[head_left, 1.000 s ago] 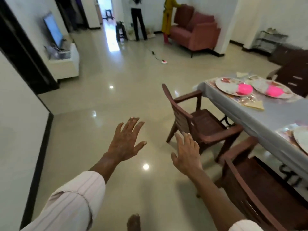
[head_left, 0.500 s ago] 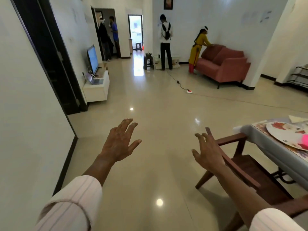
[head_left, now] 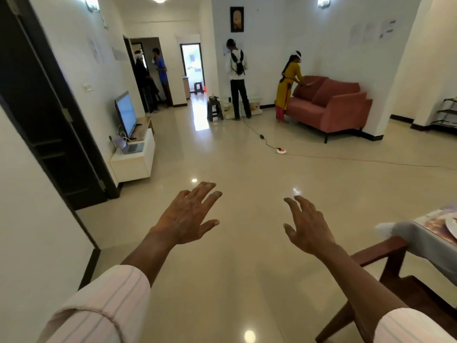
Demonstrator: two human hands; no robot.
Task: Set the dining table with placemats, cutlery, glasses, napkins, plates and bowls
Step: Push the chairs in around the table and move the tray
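- only a corner of the dining table [head_left: 420, 243] shows, at the right edge. a placemat [head_left: 430, 222] and a plate [head_left: 451, 224] rim lie on it, so this place seems already laid.
- the person faces the room, probably to fetch more items.
- the left hand [head_left: 188, 216] and right hand [head_left: 309, 227] reach forward over the floor, palms down, fingers spread, holding nothing.

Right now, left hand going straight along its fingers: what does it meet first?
Nothing near. The left hand points over open floor toward the far sofa; the way looks free, though depth is unclear.
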